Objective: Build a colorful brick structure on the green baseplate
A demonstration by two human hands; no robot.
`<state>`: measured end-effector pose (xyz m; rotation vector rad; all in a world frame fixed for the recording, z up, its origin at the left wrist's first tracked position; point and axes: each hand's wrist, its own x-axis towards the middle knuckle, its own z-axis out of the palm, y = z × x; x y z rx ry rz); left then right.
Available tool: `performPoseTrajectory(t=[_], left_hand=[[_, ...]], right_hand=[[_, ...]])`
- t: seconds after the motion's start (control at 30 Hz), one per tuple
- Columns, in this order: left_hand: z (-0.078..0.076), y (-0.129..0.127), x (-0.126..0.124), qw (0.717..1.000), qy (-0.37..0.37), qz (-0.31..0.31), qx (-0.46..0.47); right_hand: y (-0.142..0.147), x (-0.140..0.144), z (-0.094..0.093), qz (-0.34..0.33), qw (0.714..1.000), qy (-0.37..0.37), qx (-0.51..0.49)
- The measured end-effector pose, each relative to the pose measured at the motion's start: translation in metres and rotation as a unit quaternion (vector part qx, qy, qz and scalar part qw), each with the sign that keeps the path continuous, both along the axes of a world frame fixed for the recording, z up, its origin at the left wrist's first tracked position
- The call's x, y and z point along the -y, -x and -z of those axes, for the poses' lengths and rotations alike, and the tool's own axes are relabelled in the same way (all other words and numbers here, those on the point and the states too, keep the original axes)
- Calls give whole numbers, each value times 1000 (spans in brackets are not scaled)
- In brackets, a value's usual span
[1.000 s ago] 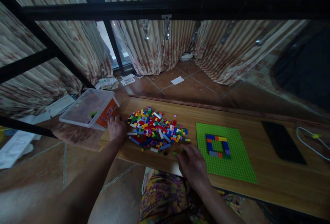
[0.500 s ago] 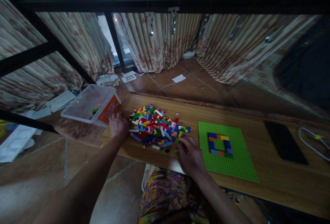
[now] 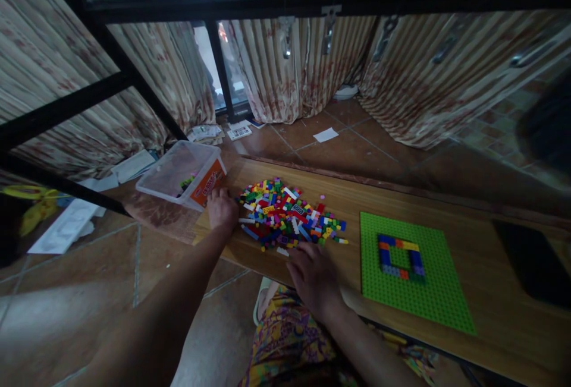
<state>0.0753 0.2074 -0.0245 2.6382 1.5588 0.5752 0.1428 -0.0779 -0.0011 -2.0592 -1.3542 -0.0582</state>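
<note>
A heap of small colourful toy bricks (image 3: 285,211) lies spread on the wooden table (image 3: 348,191). At the heap's left edge my left hand (image 3: 223,208) rests on the table by the clear box, fingers loosely bent and nothing visible in them. My right hand (image 3: 314,277) is over the near edge of the heap, palm down. Its fingers are slightly apart and reach onto the bricks; the fingertips are partly hidden. To its right lies a green baseplate (image 3: 428,304) bearing a square ring of bricks (image 3: 386,256) in blue, orange, yellow, grey and other colours.
A clear plastic box (image 3: 165,176) with an orange label stands beyond the table's left end, a few pieces inside. A dark flat slab (image 3: 530,256) lies right of the baseplate. A black metal frame (image 3: 259,3) crosses in front of striped curtains. Papers (image 3: 325,135) lie on the tiled floor.
My right hand has moved left along the near edge of the heap, away from the baseplate. My left hand stays by the box. The whole view has shifted as the head turned left.
</note>
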Motion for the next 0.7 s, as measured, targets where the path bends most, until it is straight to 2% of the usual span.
performPoseTrajectory(t=[0.2,0.47,0.6,0.7], left_hand=[[0,0,0,1000,6,-3,2],[0,0,1,1000,13,-5,6],[1,0,0,1000,14,-2,8],[1,1,0,1000,12,-1,6]], right_hand=[[2,-15,5,-2,998,50,31],[-23,0,13,13,999,36,29],[-34,-11,3,33,998,23,43],[-37,-33,-9,60,994,64,64]])
